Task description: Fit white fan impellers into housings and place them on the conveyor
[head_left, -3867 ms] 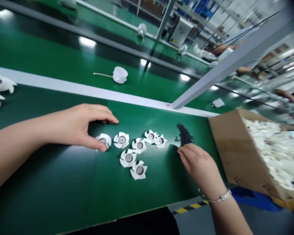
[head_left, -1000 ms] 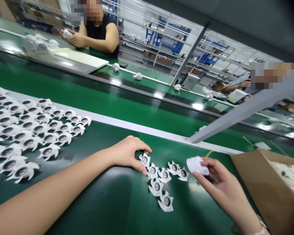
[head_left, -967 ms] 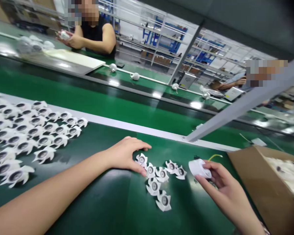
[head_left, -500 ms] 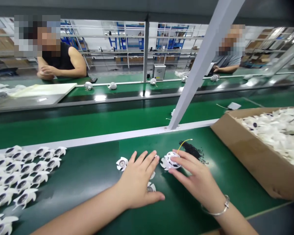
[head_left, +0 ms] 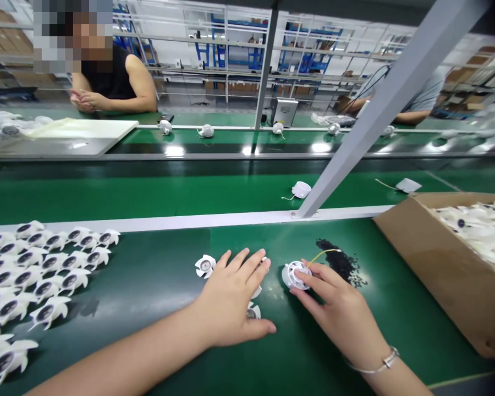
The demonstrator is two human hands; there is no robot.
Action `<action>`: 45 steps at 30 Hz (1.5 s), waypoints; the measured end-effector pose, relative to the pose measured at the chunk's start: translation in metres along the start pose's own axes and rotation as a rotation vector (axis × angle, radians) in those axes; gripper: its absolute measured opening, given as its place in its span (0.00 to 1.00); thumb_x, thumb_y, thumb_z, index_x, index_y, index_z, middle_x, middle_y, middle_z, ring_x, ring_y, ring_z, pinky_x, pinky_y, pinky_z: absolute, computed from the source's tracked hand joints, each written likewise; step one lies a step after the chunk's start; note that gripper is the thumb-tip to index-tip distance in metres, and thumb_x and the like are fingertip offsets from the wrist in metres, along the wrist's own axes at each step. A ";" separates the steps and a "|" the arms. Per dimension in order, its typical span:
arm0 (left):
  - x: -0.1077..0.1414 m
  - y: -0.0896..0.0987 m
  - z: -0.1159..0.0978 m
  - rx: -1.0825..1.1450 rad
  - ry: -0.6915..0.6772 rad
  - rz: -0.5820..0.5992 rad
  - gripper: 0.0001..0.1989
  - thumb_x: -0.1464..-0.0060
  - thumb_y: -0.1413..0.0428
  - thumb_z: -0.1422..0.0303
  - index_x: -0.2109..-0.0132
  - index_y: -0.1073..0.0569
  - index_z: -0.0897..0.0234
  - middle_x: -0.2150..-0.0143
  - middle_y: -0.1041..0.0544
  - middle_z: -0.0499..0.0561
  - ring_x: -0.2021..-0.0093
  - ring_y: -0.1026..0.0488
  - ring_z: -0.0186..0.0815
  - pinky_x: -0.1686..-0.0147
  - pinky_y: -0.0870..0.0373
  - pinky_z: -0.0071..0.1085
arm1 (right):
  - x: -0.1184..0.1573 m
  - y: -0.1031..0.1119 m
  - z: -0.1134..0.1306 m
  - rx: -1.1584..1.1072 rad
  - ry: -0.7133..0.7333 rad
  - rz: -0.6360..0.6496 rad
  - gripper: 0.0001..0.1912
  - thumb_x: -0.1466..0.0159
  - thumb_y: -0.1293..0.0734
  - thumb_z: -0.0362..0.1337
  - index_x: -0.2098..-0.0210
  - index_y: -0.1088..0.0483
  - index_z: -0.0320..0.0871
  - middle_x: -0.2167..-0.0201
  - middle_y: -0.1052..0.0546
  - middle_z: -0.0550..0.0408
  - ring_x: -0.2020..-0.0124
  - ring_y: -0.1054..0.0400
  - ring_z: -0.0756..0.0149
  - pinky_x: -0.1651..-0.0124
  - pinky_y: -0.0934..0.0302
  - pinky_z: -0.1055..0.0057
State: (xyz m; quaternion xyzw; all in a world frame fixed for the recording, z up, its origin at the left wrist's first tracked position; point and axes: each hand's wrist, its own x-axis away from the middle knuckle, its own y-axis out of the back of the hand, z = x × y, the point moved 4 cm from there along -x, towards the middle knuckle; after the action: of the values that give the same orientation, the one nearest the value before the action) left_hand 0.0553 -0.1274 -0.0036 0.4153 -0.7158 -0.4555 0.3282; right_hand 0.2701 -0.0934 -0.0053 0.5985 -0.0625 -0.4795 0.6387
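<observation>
My left hand (head_left: 235,300) is open with its fingers spread, palm down over several small white fan wheels. One fan wheel (head_left: 205,266) shows beside the fingers; another (head_left: 253,311) peeks out between thumb and forefinger, and the rest are mostly covered. Between the fingertips of my right hand (head_left: 334,302) is a white round fan housing (head_left: 296,275) with spokes across its top. A thin yellow wire (head_left: 324,253) runs from it toward the upper right. What lies inside or under the housing is hidden.
Rows of white fan wheels (head_left: 49,261) fill the left. Small black parts (head_left: 342,264) lie in a pile beyond my right hand. A cardboard box (head_left: 441,275) of white parts stands right. A slanted post (head_left: 379,110) rises from the rail. Two people sit across the belt (head_left: 107,192).
The view has shifted slightly. The housing has moved a little right with my right hand, and the fan wheel blades that stuck out beside it no longer show. My left hand stays spread.
</observation>
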 end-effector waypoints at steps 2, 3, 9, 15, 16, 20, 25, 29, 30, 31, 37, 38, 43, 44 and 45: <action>0.002 0.000 0.000 0.009 -0.005 -0.012 0.49 0.47 0.53 0.34 0.27 0.54 0.54 0.25 0.58 0.47 0.27 0.55 0.53 0.31 0.56 0.61 | -0.005 -0.002 0.001 0.038 0.009 0.048 0.10 0.32 0.35 0.36 0.52 0.26 0.45 0.50 0.25 0.47 0.56 0.24 0.60 0.57 0.26 0.64; 0.003 0.001 -0.001 0.010 -0.003 -0.019 0.49 0.47 0.54 0.34 0.27 0.54 0.54 0.25 0.58 0.47 0.27 0.55 0.53 0.31 0.56 0.60 | -0.011 -0.004 0.001 0.055 0.014 0.074 0.10 0.31 0.35 0.37 0.52 0.26 0.45 0.50 0.24 0.47 0.56 0.24 0.60 0.57 0.26 0.64; 0.006 0.002 0.000 -0.013 0.030 -0.056 0.49 0.46 0.57 0.33 0.27 0.52 0.58 0.25 0.58 0.50 0.26 0.58 0.55 0.30 0.61 0.60 | -0.095 -0.050 -0.008 0.174 -0.080 0.380 0.31 0.33 0.41 0.27 0.31 0.46 0.38 0.31 0.44 0.40 0.34 0.41 0.57 0.38 0.38 0.63; 0.008 0.002 0.000 0.026 0.021 -0.036 0.52 0.49 0.56 0.31 0.27 0.53 0.59 0.25 0.59 0.51 0.26 0.58 0.56 0.30 0.61 0.61 | -0.192 -0.071 -0.052 0.285 -0.270 0.349 0.41 0.38 0.39 0.21 0.28 0.55 0.36 0.27 0.60 0.35 0.27 0.63 0.44 0.30 0.54 0.48; 0.008 0.003 0.000 0.031 0.019 -0.035 0.53 0.50 0.56 0.31 0.27 0.53 0.59 0.25 0.59 0.52 0.26 0.58 0.56 0.30 0.61 0.61 | -0.202 -0.071 -0.061 0.303 -0.316 0.349 0.40 0.38 0.37 0.22 0.29 0.52 0.38 0.27 0.60 0.36 0.28 0.62 0.40 0.31 0.54 0.43; 0.009 0.005 0.000 0.056 0.016 -0.040 0.53 0.50 0.55 0.31 0.27 0.54 0.59 0.25 0.60 0.54 0.27 0.58 0.57 0.30 0.60 0.61 | -0.221 -0.073 -0.081 0.322 -0.387 0.428 0.25 0.34 0.32 0.35 0.38 0.36 0.44 0.34 0.40 0.42 0.36 0.43 0.45 0.39 0.42 0.42; 0.010 0.006 0.001 0.074 0.026 -0.045 0.51 0.48 0.55 0.32 0.27 0.52 0.57 0.25 0.63 0.54 0.26 0.61 0.59 0.31 0.62 0.63 | -0.208 -0.060 -0.059 0.253 -0.307 0.442 0.12 0.34 0.33 0.37 0.52 0.30 0.40 0.50 0.29 0.44 0.54 0.31 0.58 0.51 0.35 0.58; 0.011 0.005 0.003 0.066 0.115 -0.048 0.47 0.45 0.60 0.33 0.27 0.53 0.55 0.25 0.62 0.52 0.27 0.61 0.59 0.31 0.62 0.64 | -0.166 -0.030 -0.026 0.086 -0.210 0.396 0.16 0.36 0.31 0.42 0.53 0.34 0.42 0.58 0.27 0.51 0.62 0.29 0.64 0.57 0.34 0.68; 0.011 0.005 0.004 0.064 0.143 -0.045 0.48 0.45 0.61 0.33 0.27 0.53 0.57 0.25 0.62 0.53 0.27 0.61 0.58 0.31 0.61 0.63 | -0.153 -0.024 -0.018 -0.013 -0.185 0.390 0.15 0.35 0.33 0.46 0.54 0.34 0.44 0.60 0.26 0.54 0.65 0.29 0.66 0.60 0.34 0.69; 0.011 0.004 0.005 0.059 0.171 -0.044 0.49 0.45 0.61 0.33 0.27 0.54 0.59 0.25 0.62 0.53 0.27 0.61 0.58 0.31 0.61 0.62 | -0.141 -0.019 -0.011 -0.154 -0.156 0.360 0.14 0.35 0.34 0.47 0.55 0.34 0.45 0.61 0.25 0.55 0.65 0.29 0.66 0.61 0.33 0.70; 0.010 0.003 0.011 -0.069 0.358 -0.048 0.53 0.47 0.59 0.32 0.27 0.56 0.64 0.26 0.62 0.55 0.27 0.62 0.64 0.33 0.63 0.69 | -0.098 -0.017 0.013 -0.580 0.079 0.153 0.07 0.40 0.30 0.34 0.61 0.28 0.44 0.51 0.24 0.49 0.49 0.29 0.62 0.46 0.34 0.64; 0.009 0.004 0.012 -0.095 0.395 -0.039 0.53 0.47 0.58 0.33 0.27 0.56 0.64 0.26 0.62 0.55 0.27 0.61 0.65 0.35 0.62 0.72 | -0.096 -0.021 0.014 -0.611 0.104 0.181 0.07 0.40 0.29 0.33 0.61 0.27 0.44 0.50 0.24 0.49 0.48 0.29 0.62 0.46 0.33 0.64; 0.005 0.009 0.017 -0.168 0.492 -0.024 0.50 0.46 0.55 0.37 0.27 0.55 0.61 0.25 0.61 0.55 0.28 0.59 0.66 0.38 0.60 0.76 | -0.088 -0.031 0.019 -0.514 0.210 0.319 0.08 0.39 0.29 0.33 0.59 0.22 0.45 0.46 0.24 0.49 0.46 0.29 0.60 0.42 0.34 0.61; 0.004 0.009 0.018 -0.176 0.495 -0.023 0.49 0.46 0.55 0.37 0.27 0.55 0.61 0.25 0.60 0.55 0.28 0.58 0.65 0.39 0.60 0.76 | -0.086 -0.032 0.022 -0.457 0.218 0.337 0.08 0.38 0.30 0.33 0.58 0.22 0.45 0.45 0.25 0.49 0.44 0.30 0.59 0.41 0.35 0.60; 0.004 0.009 0.018 -0.183 0.497 -0.023 0.48 0.45 0.55 0.38 0.27 0.54 0.61 0.25 0.60 0.55 0.28 0.58 0.65 0.39 0.59 0.76 | -0.085 -0.033 0.024 -0.407 0.212 0.350 0.09 0.37 0.30 0.33 0.57 0.22 0.45 0.44 0.25 0.48 0.43 0.31 0.58 0.40 0.36 0.58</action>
State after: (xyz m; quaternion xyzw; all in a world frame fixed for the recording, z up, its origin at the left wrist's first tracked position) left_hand 0.0360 -0.1218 -0.0013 0.4911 -0.5642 -0.4064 0.5248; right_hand 0.1914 -0.0459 0.0161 0.4849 -0.0001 -0.2994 0.8217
